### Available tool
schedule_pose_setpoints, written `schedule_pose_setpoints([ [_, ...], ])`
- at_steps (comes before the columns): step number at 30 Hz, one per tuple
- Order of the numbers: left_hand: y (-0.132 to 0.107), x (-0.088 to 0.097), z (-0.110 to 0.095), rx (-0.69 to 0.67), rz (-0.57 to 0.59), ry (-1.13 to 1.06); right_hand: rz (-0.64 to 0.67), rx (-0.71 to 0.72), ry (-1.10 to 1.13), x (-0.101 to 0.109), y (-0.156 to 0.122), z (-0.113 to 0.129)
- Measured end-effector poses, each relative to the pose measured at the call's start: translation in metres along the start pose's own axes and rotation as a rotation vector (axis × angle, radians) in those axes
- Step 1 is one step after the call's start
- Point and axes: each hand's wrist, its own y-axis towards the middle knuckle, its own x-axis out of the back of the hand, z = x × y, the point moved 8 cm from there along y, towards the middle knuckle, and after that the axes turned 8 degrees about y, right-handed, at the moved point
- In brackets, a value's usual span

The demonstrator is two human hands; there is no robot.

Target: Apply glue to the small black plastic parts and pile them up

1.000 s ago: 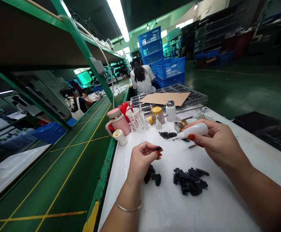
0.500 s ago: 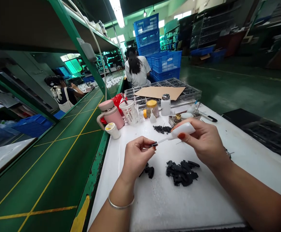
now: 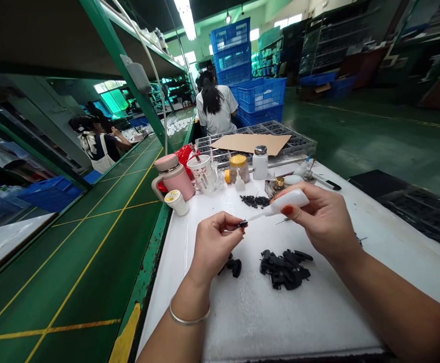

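Note:
Pinched in the fingertips of my left hand (image 3: 214, 247) is a small black plastic part (image 3: 243, 224). My right hand (image 3: 324, 217) is closed around a white squeeze bottle (image 3: 290, 200), tilted so that its thin nozzle points down to the left. The nozzle tip is at the black part; whether it touches cannot be made out. Below my hands lies a heap of black plastic parts (image 3: 283, 269) on the white tabletop (image 3: 250, 322). A smaller group of black parts (image 3: 235, 266) is partly hidden by my left hand. Tiny black pieces (image 3: 254, 201) lie beyond the bottle.
A pink mug (image 3: 174, 179), a white tub (image 3: 176, 202), a patterned cup (image 3: 202, 174), a yellow-lidded jar (image 3: 238, 169) and a white dispenser bottle (image 3: 260, 163) line the table's back. A green conveyor (image 3: 102, 247) runs along the left. Another person (image 3: 216, 108) sits ahead by blue crates (image 3: 260, 96).
The squeeze bottle in my right hand has shifted slightly right. My left hand stays nearly in place, still pinching the black part, which appears slightly turned.

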Motion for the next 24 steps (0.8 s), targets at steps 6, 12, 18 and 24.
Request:
schedule_pose_setpoints([
  [6, 0.0002, 0.0, -0.0006, 0.003, -0.004, 0.008, 0.014, -0.005, -0.02, -0.0008, 0.0001, 0.0002],
  [12, -0.0002, 0.0005, -0.0008, 0.01, -0.004, 0.01, 0.021, 0.011, -0.032, -0.0013, -0.0001, 0.0027],
  [18, -0.0001, 0.0003, -0.0012, 0.002, -0.002, 0.01, 0.013, 0.022, -0.035, -0.0008, -0.0009, 0.0036],
  [24, -0.0003, -0.0001, 0.0, -0.001, -0.001, 0.013, 0.007, 0.016, -0.051, 0.0001, -0.0016, 0.0032],
])
